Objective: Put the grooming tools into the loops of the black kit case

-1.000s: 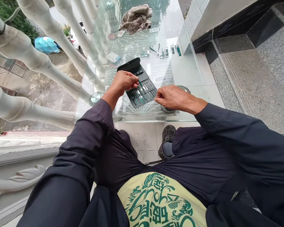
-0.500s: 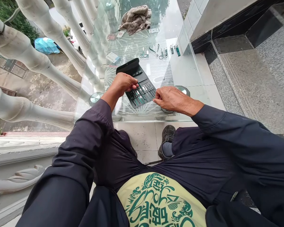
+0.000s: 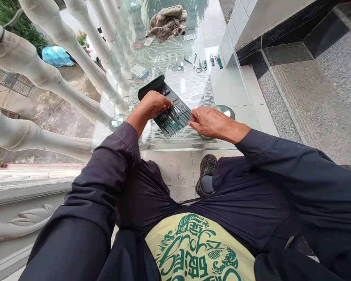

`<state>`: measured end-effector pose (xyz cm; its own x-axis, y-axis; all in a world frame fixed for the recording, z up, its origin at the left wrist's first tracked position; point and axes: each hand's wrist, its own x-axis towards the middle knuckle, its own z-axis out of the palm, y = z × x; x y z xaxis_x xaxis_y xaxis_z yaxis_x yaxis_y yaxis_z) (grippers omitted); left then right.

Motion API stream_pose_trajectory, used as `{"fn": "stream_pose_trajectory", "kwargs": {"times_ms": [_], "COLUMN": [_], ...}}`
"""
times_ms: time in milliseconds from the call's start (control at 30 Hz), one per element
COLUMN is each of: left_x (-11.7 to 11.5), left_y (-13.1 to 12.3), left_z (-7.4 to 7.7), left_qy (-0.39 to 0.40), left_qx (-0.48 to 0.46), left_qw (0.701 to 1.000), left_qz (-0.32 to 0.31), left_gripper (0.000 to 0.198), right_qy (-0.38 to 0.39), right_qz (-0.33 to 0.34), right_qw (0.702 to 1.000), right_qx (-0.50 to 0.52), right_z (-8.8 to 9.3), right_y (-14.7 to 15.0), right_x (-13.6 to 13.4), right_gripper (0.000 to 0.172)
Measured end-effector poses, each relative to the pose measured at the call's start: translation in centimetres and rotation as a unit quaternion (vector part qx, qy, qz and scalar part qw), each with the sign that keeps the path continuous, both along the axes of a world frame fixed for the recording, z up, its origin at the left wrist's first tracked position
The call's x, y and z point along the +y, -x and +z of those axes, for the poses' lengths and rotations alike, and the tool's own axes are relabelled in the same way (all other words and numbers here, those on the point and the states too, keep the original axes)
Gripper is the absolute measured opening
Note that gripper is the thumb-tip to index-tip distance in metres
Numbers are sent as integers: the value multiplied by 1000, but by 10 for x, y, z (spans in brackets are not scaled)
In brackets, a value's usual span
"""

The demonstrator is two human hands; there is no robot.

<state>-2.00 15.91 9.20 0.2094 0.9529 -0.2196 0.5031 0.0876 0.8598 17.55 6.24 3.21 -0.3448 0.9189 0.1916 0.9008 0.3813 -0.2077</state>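
A black manicure case lies unfolded at a slant on the glass table, with several slim metal and green-handled tools in a row in its slots. My left hand is over the case, thumb and fingers pinched on a slim green-handled manicure tool. That tool's lower end is down among the other tools; whether it sits in a slot I cannot tell. My right hand is closed at the case's right edge, fingertips pinching its border.
Beyond the case lie small scissors, cuticle nippers and nail clippers. A small box sits left of them, and a crumpled brown cloth lies farther back. White balusters stand left, stone steps right.
The case has shifted slightly left and toward me, its flap tilting. My left hand has moved a little right and lower, bringing the green-handled tool down against the row.
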Motion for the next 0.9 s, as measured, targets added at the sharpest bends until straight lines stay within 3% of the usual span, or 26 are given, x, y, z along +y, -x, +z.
{"fn": "stream_pose_trajectory", "kwargs": {"times_ms": [100,333,500,667,900], "left_x": [-4,2,2,1,8], "left_y": [0,5,3,4,12], "left_z": [2,0,-2,-3,-6], "left_qy": [-5,-19,-46,-85,-147], "left_qx": [62,154,175,206,214], "left_qw": [998,988,983,974,961], "left_qz": [16,-29,-27,-41,-91], "left_gripper": [27,16,12,20,27], "right_qy": [3,-3,3,-45,-46], "right_qz": [2,2,-5,6,10], "right_qw": [1000,1000,1000,999,999], "right_qx": [4,-5,9,29,22], "right_z": [-1,-1,-1,-5,-6], "right_y": [0,3,1,1,2], "right_x": [0,0,-1,-5,-6], "right_gripper": [18,19,20,31,30]}}
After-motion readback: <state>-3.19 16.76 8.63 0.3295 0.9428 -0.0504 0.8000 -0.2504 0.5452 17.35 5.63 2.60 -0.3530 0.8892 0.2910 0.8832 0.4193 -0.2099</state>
